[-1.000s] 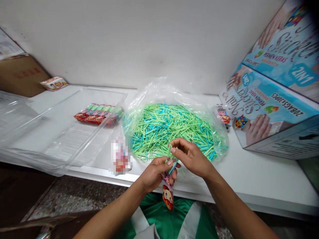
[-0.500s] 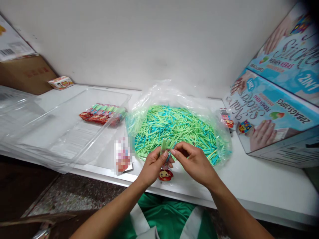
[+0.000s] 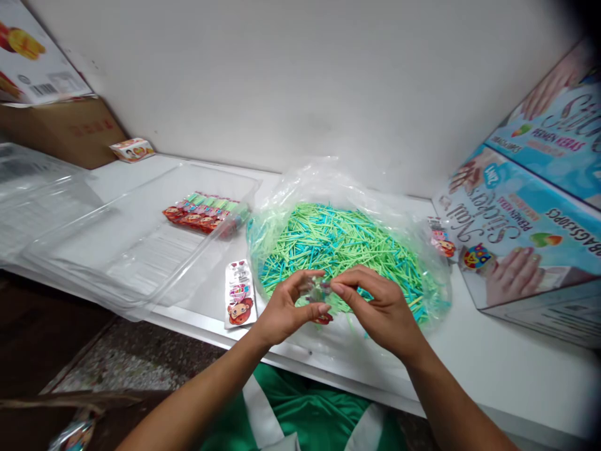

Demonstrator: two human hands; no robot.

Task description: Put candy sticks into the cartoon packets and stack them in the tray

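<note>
My left hand (image 3: 284, 312) holds a small clear packet (image 3: 319, 291) between thumb and fingers. Part of a red printed figure shows at its lower end, below my thumb. My right hand (image 3: 387, 307) pinches the right side of the packet with thumb and forefinger. What lies inside the packet is blurred, with a hint of green. Just beyond both hands, a heap of thin green and blue sticks (image 3: 338, 241) lies in a large open clear plastic bag (image 3: 310, 178). To the left of my left hand, a flat printed sachet (image 3: 240, 294) with a red-haired figure lies near the table edge.
A clear plastic tray (image 3: 117, 219) on the left holds a row of filled packets (image 3: 201, 212). More clear trays (image 3: 42, 194) and a cardboard box (image 3: 66, 128) stand farther left. Blue printed cartons (image 3: 530, 232) stand at right, with a small packet (image 3: 441, 237) beside them.
The green sticks that stood up from my left hand no longer show there. My left thumb and fingers have spread wider around the packet, which has tilted. The view has shifted slightly left.
</note>
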